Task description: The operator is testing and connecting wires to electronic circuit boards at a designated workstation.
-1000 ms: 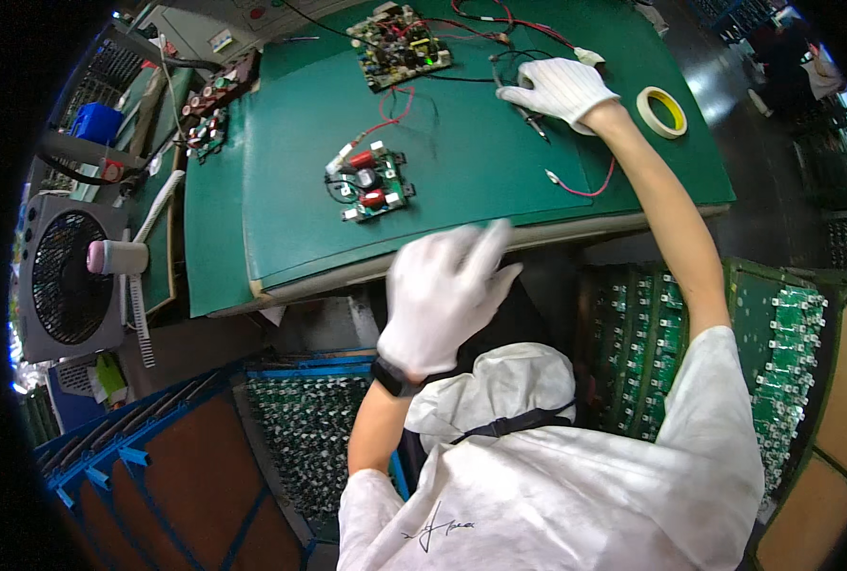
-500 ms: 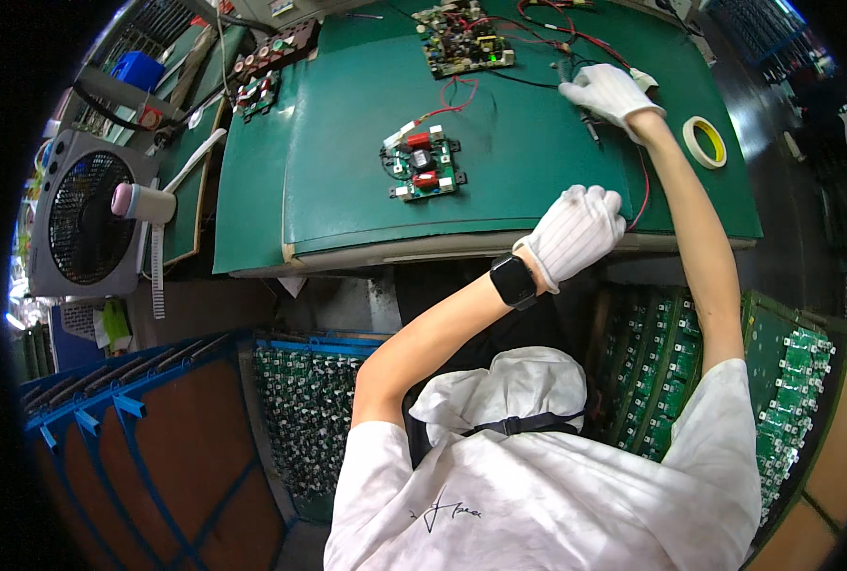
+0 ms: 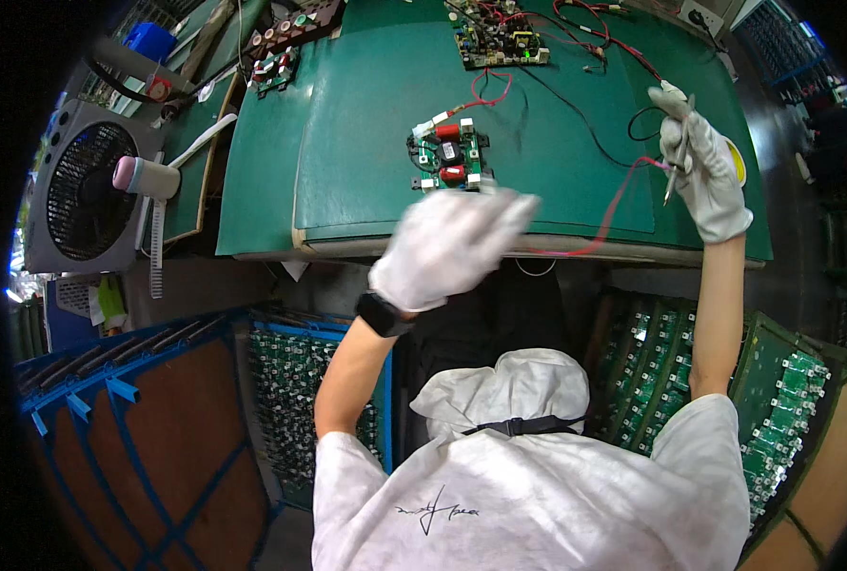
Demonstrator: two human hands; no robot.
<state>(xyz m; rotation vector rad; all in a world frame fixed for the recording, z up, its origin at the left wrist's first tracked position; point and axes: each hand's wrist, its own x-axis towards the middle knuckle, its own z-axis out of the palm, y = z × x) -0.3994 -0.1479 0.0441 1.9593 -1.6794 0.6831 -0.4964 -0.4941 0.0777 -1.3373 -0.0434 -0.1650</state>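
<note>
1. Both my hands had moved since half a second earlier: the left hand (image 3: 452, 240) went from the front edge, right of the small board, to just beside the board's lower edge, and the right hand (image 3: 704, 176) came over to the roll of tape (image 3: 738, 164).
2. My right hand was bent closed around a thin probe (image 3: 670, 186), with its metal tip pointing downward, above the right part of the green surface (image 3: 347, 171).
3. My left hand was blurred; its fingers looked stretched and close together, pointing to the right. I cannot tell if it had hold of something, or if it touched the board.
4. One pink wire (image 3: 617, 197) ran from beside my right hand down to the front edge of the surface, and a black wire (image 3: 581, 112) curved toward the same hand.
5. Small green board (image 3: 450, 152), with red and black parts, lay near the middle of the surface. A white connector (image 3: 425, 128) was at its upper left corner, and a red wire (image 3: 485, 102) led from there toward the large board (image 3: 500, 43), where a green light was shining.
6. Behind my right hand, the tape was partly hidden.
7. On the left stood a grey fan (image 3: 86, 190).
</note>
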